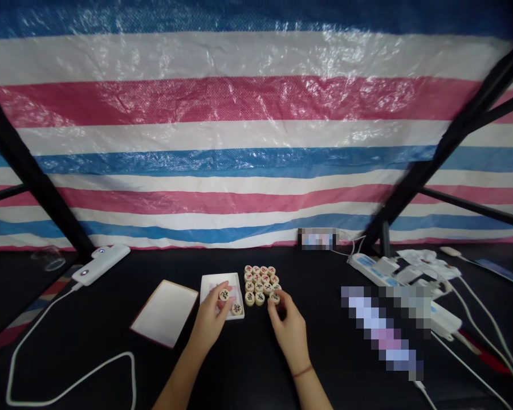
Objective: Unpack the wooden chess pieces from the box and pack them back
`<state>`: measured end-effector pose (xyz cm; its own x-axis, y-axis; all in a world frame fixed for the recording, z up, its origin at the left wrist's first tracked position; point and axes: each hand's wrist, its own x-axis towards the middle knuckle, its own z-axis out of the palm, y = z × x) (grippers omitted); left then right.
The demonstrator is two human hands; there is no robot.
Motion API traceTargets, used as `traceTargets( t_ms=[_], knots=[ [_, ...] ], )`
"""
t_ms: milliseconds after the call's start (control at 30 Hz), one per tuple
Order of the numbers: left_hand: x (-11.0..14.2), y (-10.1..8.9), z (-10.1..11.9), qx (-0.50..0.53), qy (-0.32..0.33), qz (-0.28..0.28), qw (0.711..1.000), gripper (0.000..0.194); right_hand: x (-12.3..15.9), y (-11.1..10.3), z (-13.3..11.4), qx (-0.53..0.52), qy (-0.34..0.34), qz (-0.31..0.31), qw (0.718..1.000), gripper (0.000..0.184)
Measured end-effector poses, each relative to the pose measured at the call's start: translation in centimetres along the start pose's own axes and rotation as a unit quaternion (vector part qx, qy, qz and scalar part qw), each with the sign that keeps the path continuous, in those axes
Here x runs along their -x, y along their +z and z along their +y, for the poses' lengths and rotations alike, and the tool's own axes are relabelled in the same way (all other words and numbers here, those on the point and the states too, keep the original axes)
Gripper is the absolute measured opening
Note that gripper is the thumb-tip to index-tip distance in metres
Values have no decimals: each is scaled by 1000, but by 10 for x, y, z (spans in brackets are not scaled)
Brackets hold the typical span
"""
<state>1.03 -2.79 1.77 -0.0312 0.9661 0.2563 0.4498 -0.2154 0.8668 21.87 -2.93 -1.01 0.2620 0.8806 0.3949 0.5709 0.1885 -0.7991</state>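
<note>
My left hand (212, 312) is over a small white box (210, 279), its fingers closed round a round Chinese chess piece (224, 295) with a black character. Another black-marked piece (237, 308) lies in the box's near right corner. Just right of the box, several pieces (260, 279) stand in tight rows, red characters in the far rows and black ones in the near rows. My right hand (288, 322) grips a black-marked piece (274, 298) between thumb and fingers at the near right corner of this group. Whether that piece touches the table is unclear.
Left of the box lies a box lid (166, 312), pale inside up. A white power bank (102, 265) with a cable sits farther left, near a clear cup (53, 259). At right are a white power strip (442, 319), cables and blurred-out devices. A striped tarp (239, 136) hangs behind.
</note>
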Motion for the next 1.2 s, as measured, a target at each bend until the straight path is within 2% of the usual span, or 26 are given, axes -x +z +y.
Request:
traceTargets(
  t_ms=[233, 400, 500, 633, 733, 867, 1033, 1200],
  knots=[
    [2, 1, 2, -45, 38, -1, 998, 19, 3, 3, 13, 121, -46, 10, 991, 35],
    [2, 4, -2, -93, 129, 3, 987, 22, 2, 1, 8, 145, -109, 15, 983, 34],
    [5, 8, -3, -159, 184, 1, 970, 28, 4, -2, -9, 82, -132, 17, 988, 27],
    [11, 17, 3, -238, 244, -34, 939, 37, 12, 0, -32, -49, -177, -75, 980, 19],
    [14, 21, 5, -258, 268, -53, 927, 40, 17, 4, -40, -82, -171, -107, 976, 15],
    [14, 22, 3, -268, 263, -59, 925, 44, 16, 5, -35, -82, -146, -101, 981, 13],
    [10, 21, -6, -291, 216, -32, 931, 39, 6, 1, -10, 6, -91, 39, 995, 22],
    [10, 23, -10, -292, 204, -54, 933, 31, 4, 1, 5, 91, -81, 0, 993, 23]
  ],
)
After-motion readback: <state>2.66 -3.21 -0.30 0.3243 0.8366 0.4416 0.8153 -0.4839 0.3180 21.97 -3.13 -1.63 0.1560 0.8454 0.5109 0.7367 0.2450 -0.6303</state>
